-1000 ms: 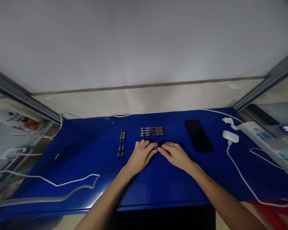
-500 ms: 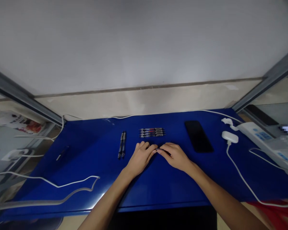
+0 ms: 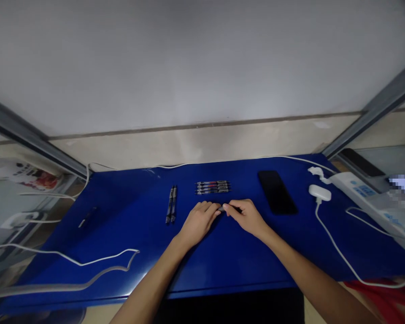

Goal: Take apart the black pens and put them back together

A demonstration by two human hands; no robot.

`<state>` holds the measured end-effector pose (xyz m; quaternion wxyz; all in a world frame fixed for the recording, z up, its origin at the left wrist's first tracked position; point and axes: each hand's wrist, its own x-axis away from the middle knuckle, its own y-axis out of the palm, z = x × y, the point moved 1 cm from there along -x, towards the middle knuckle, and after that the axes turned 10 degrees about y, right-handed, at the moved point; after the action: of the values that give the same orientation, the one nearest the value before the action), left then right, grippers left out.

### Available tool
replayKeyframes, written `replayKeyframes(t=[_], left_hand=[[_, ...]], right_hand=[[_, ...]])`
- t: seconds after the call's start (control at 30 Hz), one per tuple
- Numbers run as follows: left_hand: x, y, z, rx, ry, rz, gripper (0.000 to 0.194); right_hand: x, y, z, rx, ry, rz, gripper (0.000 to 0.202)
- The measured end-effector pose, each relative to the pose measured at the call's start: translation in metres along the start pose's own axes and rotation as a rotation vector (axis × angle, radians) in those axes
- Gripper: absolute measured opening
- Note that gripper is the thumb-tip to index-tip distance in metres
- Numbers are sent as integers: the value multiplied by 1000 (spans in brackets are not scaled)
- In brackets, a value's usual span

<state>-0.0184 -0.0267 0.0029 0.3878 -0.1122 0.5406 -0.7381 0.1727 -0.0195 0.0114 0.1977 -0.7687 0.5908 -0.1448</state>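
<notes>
While the left hand [image 3: 197, 225] and right hand [image 3: 248, 217] pinch a grey piece [image 3: 222, 209], four pens [image 3: 207, 187] show illegible markings [image 3: 222, 183].

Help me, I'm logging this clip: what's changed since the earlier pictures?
The right hand has moved its fingertips slightly rightward, away from the left hand. A small grey object is still held between both; no release shows. The pen row, pen pair and phone stayed put.

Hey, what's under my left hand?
Blue tabletop shows around your left hand, and a slim grey piece pokes out at its fingertips toward your right hand. Whatever lies directly beneath is covered.
</notes>
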Motion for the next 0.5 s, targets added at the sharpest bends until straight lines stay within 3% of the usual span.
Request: replayKeyframes(t=[0.13, 0.23, 0.4, 0.5], left_hand=[[1, -7, 4, 185, -27, 133, 32], [3, -8, 3, 424, -130, 249, 30], [1, -2, -2, 986, -288, 322, 28], [-1, -2, -1, 1167, -344, 357, 31]], right_hand=[[-3, -4, 3, -127, 77, -3, 45], [-5, -5, 5, -217, 59, -32, 36], [-6, 1, 3, -247, 16, -175, 24], [-6, 2, 4, -304, 80, -228, 25]])
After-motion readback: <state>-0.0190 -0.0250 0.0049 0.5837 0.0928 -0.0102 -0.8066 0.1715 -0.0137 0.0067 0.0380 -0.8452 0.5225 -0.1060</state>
